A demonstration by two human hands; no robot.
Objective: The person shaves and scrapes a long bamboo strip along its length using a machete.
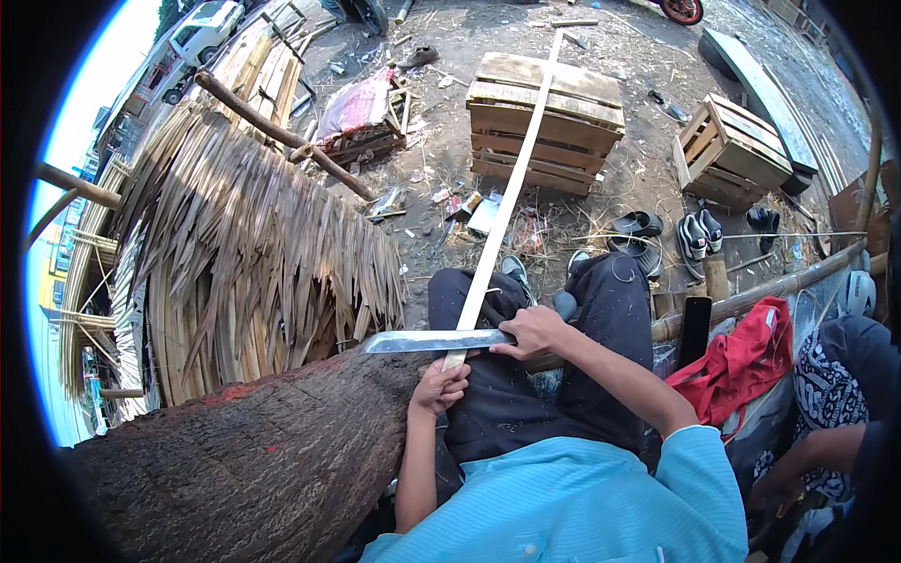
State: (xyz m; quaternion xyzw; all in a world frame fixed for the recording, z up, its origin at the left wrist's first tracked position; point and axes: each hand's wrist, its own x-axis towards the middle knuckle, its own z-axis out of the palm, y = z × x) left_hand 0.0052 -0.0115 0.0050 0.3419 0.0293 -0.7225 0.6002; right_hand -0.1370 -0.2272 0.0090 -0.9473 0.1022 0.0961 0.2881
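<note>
A long, pale bamboo strip [511, 192] stretches from my lap far out ahead, over the edge of a wooden crate. My left hand [441, 386] is closed around its near end, above my left thigh. In my right hand [533, 334] is a large knife [432, 342], gripped near its base; its handle is hidden by the hand. The broad metal blade lies crosswise over the strip just beyond my left fingers, its tip pointing left above a thick tree trunk [253, 460]. Whether the edge cuts into the strip I cannot tell.
Bundled dry thatch [253, 225] stands at the left. Ahead are the slatted crate [544, 122] and a smaller crate [732, 150]. Shoes [699, 233], a black phone [694, 330] and a red cloth bag [741, 361] lie to the right, beside another person's arm [807, 460].
</note>
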